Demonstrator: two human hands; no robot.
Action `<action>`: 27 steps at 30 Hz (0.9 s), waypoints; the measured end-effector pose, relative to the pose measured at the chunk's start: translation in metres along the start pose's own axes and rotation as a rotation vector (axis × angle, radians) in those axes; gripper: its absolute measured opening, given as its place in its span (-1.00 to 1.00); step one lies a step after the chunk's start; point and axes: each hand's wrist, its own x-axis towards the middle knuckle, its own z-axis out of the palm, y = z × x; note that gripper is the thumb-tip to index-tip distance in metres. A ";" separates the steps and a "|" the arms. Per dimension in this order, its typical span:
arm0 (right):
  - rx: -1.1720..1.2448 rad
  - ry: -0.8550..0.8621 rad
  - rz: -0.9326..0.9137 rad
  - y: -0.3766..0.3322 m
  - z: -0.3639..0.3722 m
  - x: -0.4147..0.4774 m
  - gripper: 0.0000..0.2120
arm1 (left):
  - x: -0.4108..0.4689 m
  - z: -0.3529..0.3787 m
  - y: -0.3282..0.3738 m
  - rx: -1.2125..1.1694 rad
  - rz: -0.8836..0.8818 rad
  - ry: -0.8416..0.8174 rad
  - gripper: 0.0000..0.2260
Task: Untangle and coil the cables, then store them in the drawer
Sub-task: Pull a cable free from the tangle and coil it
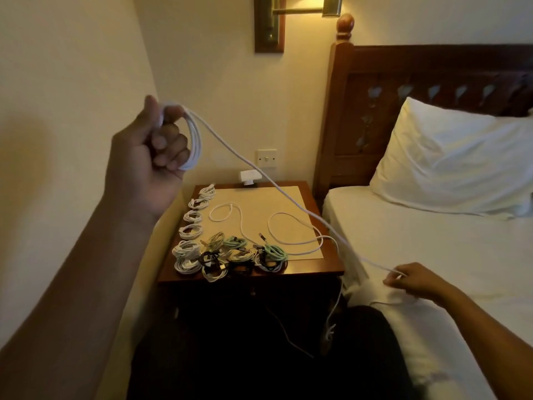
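Ok, left hand (pixel 150 151) grips loops of the white cable (pixel 197 140) up high, right hand (pixel 415 280) pinches its run low over the bed (pixel 403 232), so feed slack steadily, keep loops equal, avoid twist.

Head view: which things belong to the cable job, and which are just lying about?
Job: white cable between left hand and right hand; loose cable and coiled cables on the nightstand.
Lying about: pillow, wall lamp, light switch, plug.
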 end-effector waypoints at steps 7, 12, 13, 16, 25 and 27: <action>-0.062 -0.189 -0.551 -0.169 -0.025 -0.069 -0.17 | -0.018 0.051 -0.040 0.228 -0.279 -0.237 -0.70; 0.292 -0.134 -0.836 -0.270 0.036 -0.127 -0.71 | -0.019 0.057 -0.052 0.027 -0.282 -0.199 -0.71; 0.250 -0.136 -0.822 -0.274 0.053 -0.136 -0.74 | -0.016 0.052 -0.053 0.015 -0.245 -0.142 -0.71; 0.029 -0.165 -0.850 -0.274 0.083 -0.167 -0.80 | -0.017 0.024 -0.067 0.446 -0.106 0.050 -0.75; 0.162 0.152 -0.856 -0.270 0.017 -0.143 -0.79 | -0.084 -0.015 -0.107 0.469 -0.634 -0.286 -0.44; 0.235 0.152 -0.854 -0.266 0.025 -0.124 -0.78 | -0.087 -0.007 -0.103 0.360 -0.569 -0.305 -0.47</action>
